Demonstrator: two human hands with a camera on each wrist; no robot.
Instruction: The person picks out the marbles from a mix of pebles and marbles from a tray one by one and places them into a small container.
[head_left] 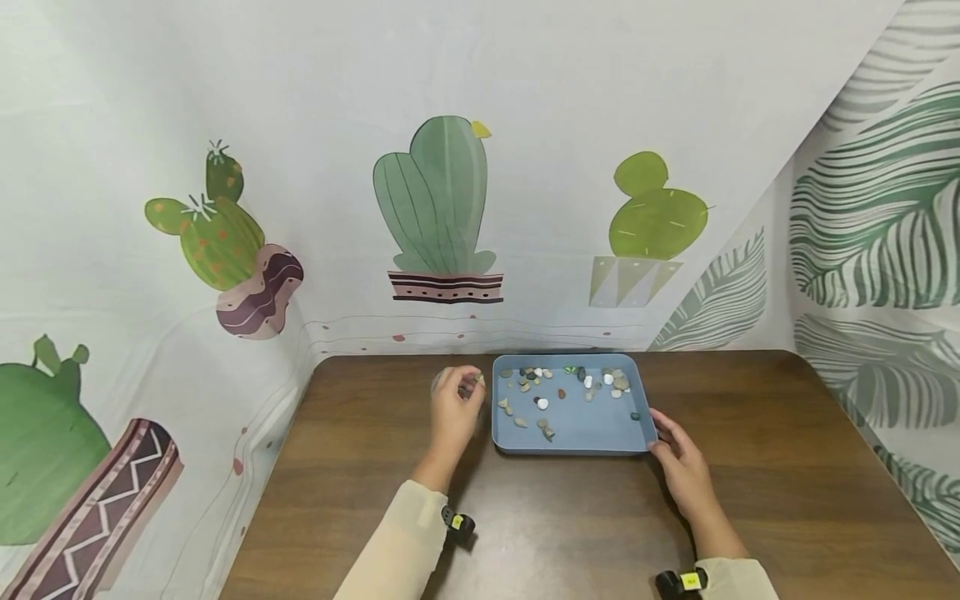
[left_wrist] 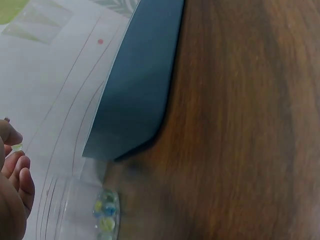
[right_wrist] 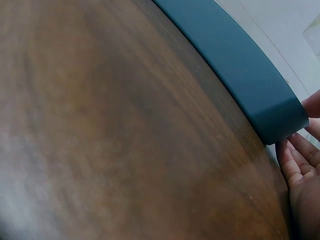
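Note:
My left hand (head_left: 456, 410) is left of the blue tray (head_left: 592, 427), over a clear jar (left_wrist: 75, 212) that it mostly hides in the head view. Between thumb and fingertips it pinches a small clear-yellowish glass marble (left_wrist: 17, 147). Several coloured marbles (left_wrist: 106, 210) lie at the jar's bottom. At the tray's near right corner, my right hand (head_left: 684, 471) grips the wall, thumb on one side and fingers on the other. Pebbles are scattered inside the tray, among them a white one (head_left: 542, 403), a reddish-brown one (head_left: 562, 393) and a dark green one (head_left: 635, 416).
The tray and jar stand on a brown wooden table (head_left: 555, 525), toward its far edge. Right behind that edge hangs a white cloth (head_left: 547, 250) printed with cacti and leaves. Each wrist wears a small black camera.

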